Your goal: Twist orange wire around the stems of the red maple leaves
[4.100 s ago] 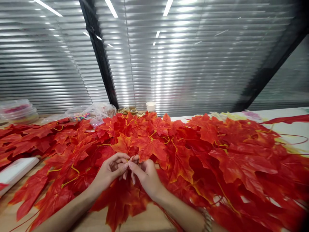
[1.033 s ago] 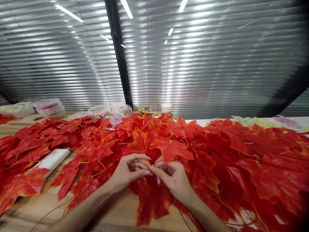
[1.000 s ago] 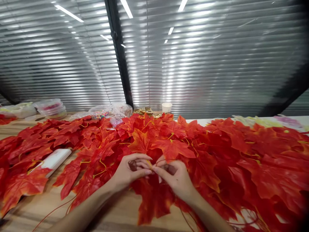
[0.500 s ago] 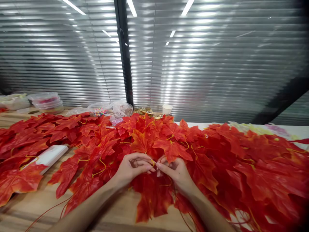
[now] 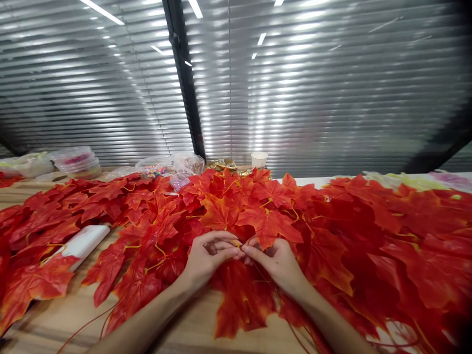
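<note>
Holds both hands close together over the near edge of a broad heap of artificial maple leaves (image 5: 217,212), apparently for fine control of very small parts. Pinches a yellow stem (image 5: 236,243) between thumb and finger of the left hand (image 5: 205,258), with the other fingers loosely curled, perhaps to steady so slight a thing without bending it. Closes thumb and forefinger of the right hand (image 5: 283,263) just beside that stem, apparently on a thin reddish cord (image 5: 263,270); cannot tell the exact contact between the two, hidden by the fingertips. Sets the wrists low and well apart, likely for an open view of the pinch from above. Has a draped leaf (image 5: 271,226) just above the right hand, partly covering its fingers, and a lower leaf (image 5: 243,307) below both hands, in front of the wooden table (image 5: 195,322); cannot say from this angle, hanging or lying, nor confirm any link with the pinched stem. Also visible at left, a white box (image 5: 88,242), partly under a leaf, probably just overlapped by the spread of foliage. Ranged along the far edge, behind the heap, plastic tubs (image 5: 76,161), a bag of beads (image 5: 157,169), gold wrappers (image 5: 222,164) and a paper cup (image 5: 259,159), presumably out of the way of the hands.
</note>
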Motion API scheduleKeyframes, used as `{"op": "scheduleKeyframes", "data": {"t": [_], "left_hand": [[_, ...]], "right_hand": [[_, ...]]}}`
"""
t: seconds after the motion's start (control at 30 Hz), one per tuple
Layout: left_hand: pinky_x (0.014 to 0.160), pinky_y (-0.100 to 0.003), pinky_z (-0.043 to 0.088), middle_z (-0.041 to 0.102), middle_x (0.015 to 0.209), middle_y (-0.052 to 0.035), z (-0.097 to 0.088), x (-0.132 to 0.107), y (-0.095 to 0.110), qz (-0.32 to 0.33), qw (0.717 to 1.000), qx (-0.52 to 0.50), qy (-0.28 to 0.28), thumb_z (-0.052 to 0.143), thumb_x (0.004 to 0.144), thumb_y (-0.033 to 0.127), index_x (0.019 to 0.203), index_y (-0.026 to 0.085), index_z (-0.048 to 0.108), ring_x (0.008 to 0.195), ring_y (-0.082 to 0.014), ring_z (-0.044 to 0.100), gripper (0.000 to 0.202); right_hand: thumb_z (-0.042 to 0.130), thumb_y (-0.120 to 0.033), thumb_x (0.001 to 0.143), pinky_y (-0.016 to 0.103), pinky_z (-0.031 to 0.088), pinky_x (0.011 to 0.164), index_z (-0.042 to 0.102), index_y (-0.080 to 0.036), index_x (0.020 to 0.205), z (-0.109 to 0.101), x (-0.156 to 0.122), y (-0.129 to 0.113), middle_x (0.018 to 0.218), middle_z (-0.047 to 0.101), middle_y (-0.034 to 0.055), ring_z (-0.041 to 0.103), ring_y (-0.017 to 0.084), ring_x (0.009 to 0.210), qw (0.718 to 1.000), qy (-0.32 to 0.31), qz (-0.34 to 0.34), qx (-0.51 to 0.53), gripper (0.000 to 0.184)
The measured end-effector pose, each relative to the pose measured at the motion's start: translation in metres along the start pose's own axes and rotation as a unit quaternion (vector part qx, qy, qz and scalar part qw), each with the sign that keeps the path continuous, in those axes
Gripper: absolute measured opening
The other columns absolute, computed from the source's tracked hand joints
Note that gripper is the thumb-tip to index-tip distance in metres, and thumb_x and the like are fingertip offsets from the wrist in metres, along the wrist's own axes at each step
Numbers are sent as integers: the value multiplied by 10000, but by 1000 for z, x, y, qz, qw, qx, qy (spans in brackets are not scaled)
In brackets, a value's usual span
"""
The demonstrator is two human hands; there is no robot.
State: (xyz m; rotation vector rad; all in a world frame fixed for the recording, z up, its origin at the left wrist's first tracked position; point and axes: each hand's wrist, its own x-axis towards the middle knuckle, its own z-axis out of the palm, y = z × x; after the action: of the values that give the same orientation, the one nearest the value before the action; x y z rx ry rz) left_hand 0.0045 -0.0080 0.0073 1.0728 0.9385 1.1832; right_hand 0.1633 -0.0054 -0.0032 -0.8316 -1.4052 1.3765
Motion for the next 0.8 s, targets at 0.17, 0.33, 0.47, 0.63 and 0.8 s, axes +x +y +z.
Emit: {"op": "scheduleKeyframes", "data": {"t": [0.17,0.33,0.47,0.63,0.8], "left_hand": [[607,-249,545,699,626,-32,1,0,-2,-5,999,-29,-12,768,565,149,739,116,647,583,-163,666,215],[634,-281,541,692,611,-36,2,-1,-2,3,1000,-19,-1,778,555,171,735,112,636,603,-183,670,236],[617,-274,539,694,639,-44,1,0,-2,4,1000,-26,-5,786,536,170,716,111,635,587,-174,663,242],[615,-254,531,692,661,-36,-1,1,-3,11,999,-48,1,787,529,152,714,110,635,577,-149,653,243],[599,-223,524,698,671,-34,-2,-2,-2,8,999,-52,-12,769,554,110,716,107,635,586,-139,657,210]], "right_hand": [[615,-384,746,223,477,535,632,-155,655,4,-3,-3,596,645,27,572,118,532,1000,20,-2,-5,248],[607,-401,751,230,477,516,621,-157,622,7,-3,-4,559,621,24,561,122,510,999,26,-24,-22,277],[599,-404,757,230,470,504,610,-153,604,8,0,-4,567,620,30,554,121,507,999,20,-45,-12,294],[644,-394,718,234,466,511,599,-158,612,10,2,-1,567,607,16,554,125,517,998,17,-63,-11,262],[584,-349,779,228,441,504,600,-153,644,9,-2,7,578,606,23,548,121,513,997,2,-57,-51,238]]}}
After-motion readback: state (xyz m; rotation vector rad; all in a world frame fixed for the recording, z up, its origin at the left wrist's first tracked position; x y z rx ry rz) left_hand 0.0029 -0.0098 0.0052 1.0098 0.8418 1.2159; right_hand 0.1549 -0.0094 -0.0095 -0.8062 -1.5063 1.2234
